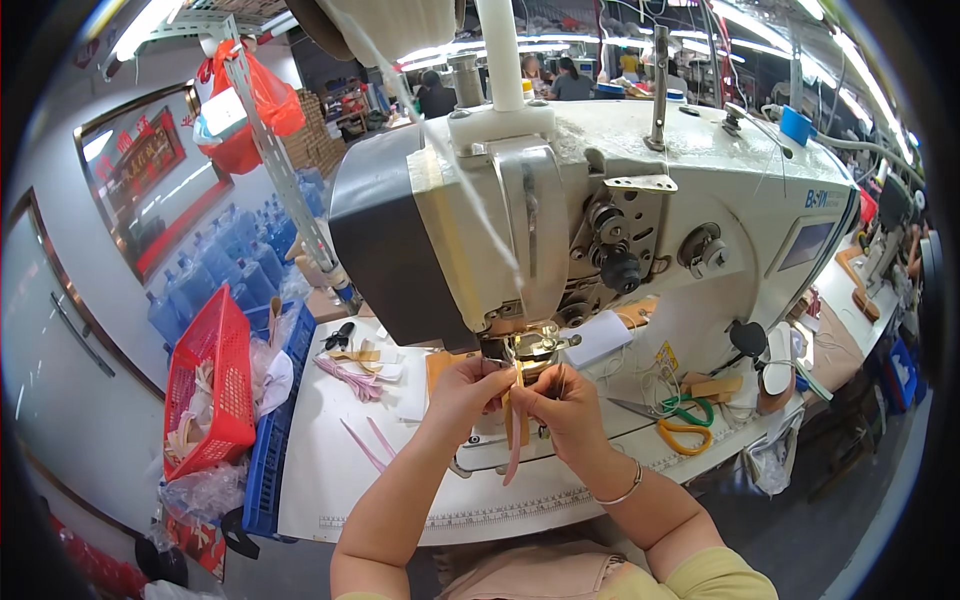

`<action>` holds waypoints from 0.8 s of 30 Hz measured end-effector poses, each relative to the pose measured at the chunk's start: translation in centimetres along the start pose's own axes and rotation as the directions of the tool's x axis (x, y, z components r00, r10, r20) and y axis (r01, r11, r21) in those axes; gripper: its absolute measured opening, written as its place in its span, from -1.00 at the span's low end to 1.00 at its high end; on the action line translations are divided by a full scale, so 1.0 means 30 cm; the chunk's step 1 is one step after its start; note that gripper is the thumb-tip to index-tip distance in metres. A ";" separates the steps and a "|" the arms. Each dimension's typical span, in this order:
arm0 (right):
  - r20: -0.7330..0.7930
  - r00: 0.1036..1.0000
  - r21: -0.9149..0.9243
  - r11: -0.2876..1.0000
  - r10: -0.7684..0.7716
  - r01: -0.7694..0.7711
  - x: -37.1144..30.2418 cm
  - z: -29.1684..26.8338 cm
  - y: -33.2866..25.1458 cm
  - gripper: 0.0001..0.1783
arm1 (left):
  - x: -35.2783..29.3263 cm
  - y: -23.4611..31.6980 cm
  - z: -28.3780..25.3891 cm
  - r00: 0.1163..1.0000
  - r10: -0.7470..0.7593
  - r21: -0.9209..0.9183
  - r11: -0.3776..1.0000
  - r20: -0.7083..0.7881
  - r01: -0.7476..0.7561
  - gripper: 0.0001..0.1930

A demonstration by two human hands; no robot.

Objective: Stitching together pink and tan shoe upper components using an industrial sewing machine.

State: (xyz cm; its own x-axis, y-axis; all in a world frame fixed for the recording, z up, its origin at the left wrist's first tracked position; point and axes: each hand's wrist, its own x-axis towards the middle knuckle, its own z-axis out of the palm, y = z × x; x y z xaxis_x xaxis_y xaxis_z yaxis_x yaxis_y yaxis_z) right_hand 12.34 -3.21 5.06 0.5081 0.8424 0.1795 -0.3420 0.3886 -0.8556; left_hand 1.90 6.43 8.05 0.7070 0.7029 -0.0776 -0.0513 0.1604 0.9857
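Note:
Just below the needle area of a large white industrial sewing machine (620,130), my two hands work close together. My left hand (468,392) is closed, its thumb and fingers pinching a narrow pink strip (514,455) near the brass-coloured presser parts (540,343). Beside it, my right hand (566,408) is closed on the same strip, its thumb and forefinger pressed together. The strip's loose end hangs down toward me between my wrists. My fingers hide its upper part. A bracelet (625,486) circles my right wrist.
Right of my hands lie scissors with orange (686,438) and green handles (690,408). Pink strips (350,378) lie bundled on the white table (400,510) at left. Beyond its left edge stand a red basket (222,400) and a blue crate (268,470).

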 end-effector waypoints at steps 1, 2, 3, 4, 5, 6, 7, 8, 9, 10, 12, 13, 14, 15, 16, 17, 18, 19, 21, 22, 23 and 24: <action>0.001 1.000 0.000 1.000 0.003 -0.003 0.000 0.000 0.001 -0.76 | -0.003 0.000 0.000 1.000 0.003 -0.004 1.000 -0.001 -0.003 -0.84; 0.007 1.000 -0.008 1.000 0.000 0.000 0.001 -0.003 0.002 -0.77 | -0.006 -0.001 -0.001 1.000 0.000 -0.005 1.000 -0.004 0.000 -0.84; 0.012 1.000 -0.015 1.000 -0.001 0.001 0.000 -0.005 0.006 -0.78 | -0.009 -0.003 -0.001 0.999 0.020 0.019 1.000 -0.035 -0.019 -0.84; 0.010 1.000 -0.016 1.000 0.000 0.000 0.001 -0.008 0.006 -0.78 | -0.008 -0.005 0.002 0.997 0.041 0.044 0.998 -0.062 -0.038 -0.84; 0.012 1.000 -0.036 0.999 -0.012 0.013 0.000 -0.012 0.007 -0.79 | -0.012 -0.015 0.002 0.997 0.037 0.043 0.999 -0.061 -0.034 -0.84; 0.014 1.000 -0.055 0.998 -0.023 0.024 -0.004 -0.018 0.011 -0.79 | -0.019 -0.033 0.000 0.998 0.039 0.069 0.997 -0.058 -0.035 -0.83; 0.011 1.000 -0.054 0.998 -0.023 0.023 -0.013 -0.023 0.012 -0.79 | -0.030 -0.049 -0.004 0.998 0.044 0.097 0.995 -0.054 -0.039 -0.82; 0.016 1.000 -0.150 0.989 -0.001 0.003 -0.027 -0.036 0.016 -0.81 | -0.041 -0.075 -0.006 0.998 0.040 0.097 0.995 -0.052 -0.035 -0.82; 0.019 1.000 -0.245 0.969 0.024 -0.018 -0.043 -0.052 0.021 -0.82 | -0.054 -0.109 -0.004 0.998 0.032 0.089 0.996 -0.058 -0.026 -0.82; 0.052 0.996 -0.248 0.967 0.073 -0.057 -0.062 -0.072 0.030 -0.85 | -0.067 -0.141 0.002 0.998 0.019 0.079 0.997 -0.063 -0.014 -0.82; 0.045 0.993 -0.220 0.971 0.106 -0.094 -0.097 -0.098 0.054 -0.82 | -0.085 -0.187 0.017 0.999 0.033 0.002 0.999 -0.011 -0.033 -0.86; 0.049 0.989 -0.190 0.973 0.141 -0.129 -0.125 -0.112 0.067 -0.78 | -0.100 -0.219 0.018 1.000 -0.003 -0.040 0.999 -0.006 0.002 -0.86; 0.077 0.984 -0.195 0.970 0.162 -0.144 -0.145 -0.130 0.078 -0.73 | -0.116 -0.246 0.020 0.999 -0.038 -0.083 0.996 -0.001 0.038 -0.86; 0.069 0.981 -0.195 0.967 0.183 -0.167 -0.161 -0.143 0.079 -0.73 | -0.122 -0.262 0.023 0.999 -0.032 -0.123 0.992 0.026 0.035 -0.83; 0.055 0.967 -0.214 0.949 0.250 -0.233 -0.167 -0.152 0.073 -0.75 | -0.126 -0.272 0.026 0.999 -0.047 -0.131 0.990 0.021 0.049 -0.83; 0.042 0.948 -0.232 0.926 0.314 -0.296 -0.178 -0.162 0.070 -0.75 | -0.132 -0.281 0.028 0.999 -0.051 -0.139 0.989 0.014 0.052 -0.83; 0.084 0.948 -0.265 0.924 0.307 -0.276 -0.193 -0.175 0.079 -0.75 | -0.143 -0.289 0.030 0.999 -0.052 -0.146 0.988 0.008 0.053 -0.83; 0.082 0.946 -0.267 0.922 0.313 -0.281 -0.201 -0.182 0.081 -0.75 | -0.147 -0.299 0.029 0.998 -0.057 -0.150 0.987 0.006 0.057 -0.83; 0.099 0.937 -0.311 0.905 0.336 -0.291 -0.212 -0.186 0.074 -0.76 | -0.153 -0.304 0.030 0.999 -0.045 -0.196 0.979 0.019 0.048 -0.84; 0.100 0.937 -0.312 0.904 0.336 -0.291 -0.218 -0.184 0.072 -0.76 | -0.161 -0.301 0.036 0.999 -0.044 -0.197 0.979 0.019 0.047 -0.84; 0.127 0.941 -0.359 0.899 0.314 -0.252 -0.222 -0.179 0.067 -0.76 | -0.171 -0.290 0.048 1.000 -0.005 -0.142 0.990 -0.011 0.004 -0.84; 0.155 0.944 -0.405 0.890 0.291 -0.208 -0.223 -0.174 0.060 -0.77 | -0.177 -0.280 0.056 0.999 0.037 -0.085 0.996 -0.039 -0.040 -0.85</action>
State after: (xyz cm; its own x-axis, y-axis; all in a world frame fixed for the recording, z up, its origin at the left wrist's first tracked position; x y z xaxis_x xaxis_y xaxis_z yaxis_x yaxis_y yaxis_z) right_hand 12.44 -10.10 -0.21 0.2572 0.9664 -0.0044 -0.0901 0.0194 -0.9957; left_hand -0.23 0.19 0.42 0.6766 0.7349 -0.0466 -0.1399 0.1904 0.9717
